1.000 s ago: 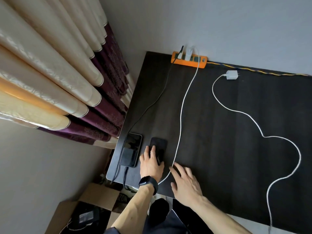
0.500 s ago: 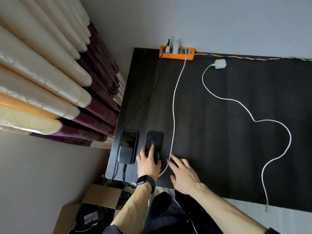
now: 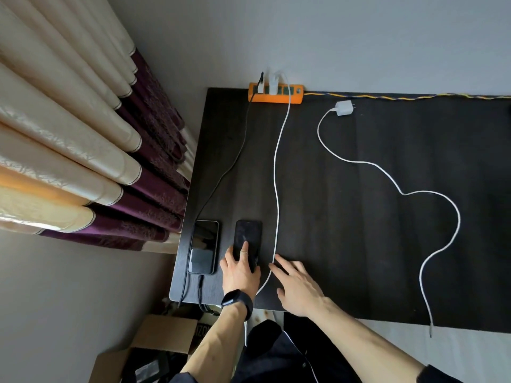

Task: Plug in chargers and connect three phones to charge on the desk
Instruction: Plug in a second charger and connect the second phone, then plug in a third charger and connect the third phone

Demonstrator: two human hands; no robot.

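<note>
Head view: both spread-fingered, left hand [image 3: 240, 270] on dark phone [image 3: 248, 239] and right hand [image 3: 297, 287] beside white cable [image 3: 276, 189] could sweep either off the desk [image 3: 359, 244].

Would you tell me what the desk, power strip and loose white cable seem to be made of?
Desk: dark wood or wood-look laminate, matte; faint straight grain shows.
Power strip: orange plastic, smooth, moulded.
Loose white cable: possibly braided fabric sheath; faintly textured, too small to be sure.
</note>
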